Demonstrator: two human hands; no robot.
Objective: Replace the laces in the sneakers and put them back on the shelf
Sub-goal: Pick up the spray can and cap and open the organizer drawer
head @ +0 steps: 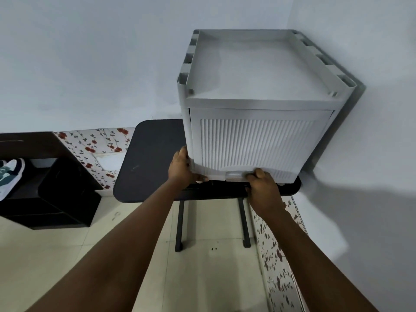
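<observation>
A grey plastic shoe box cabinet [254, 64] with a ribbed white door [256, 145] stands on a small black table [150, 158] in the room's corner. My left hand [182, 170] grips the door's lower left corner. My right hand [261, 185] holds the clear handle [234, 175] at the door's bottom edge. The door looks closed or nearly so. What is inside the cabinet is hidden. A white and teal sneaker [9, 176] lies at the far left on a dark shelf unit [51, 199].
The table stands on black legs [180, 224] over a pale tiled floor [202, 278]. Floral skirting tiles [94, 143] run along the grey walls. The cabinet's right side sits close to the wall.
</observation>
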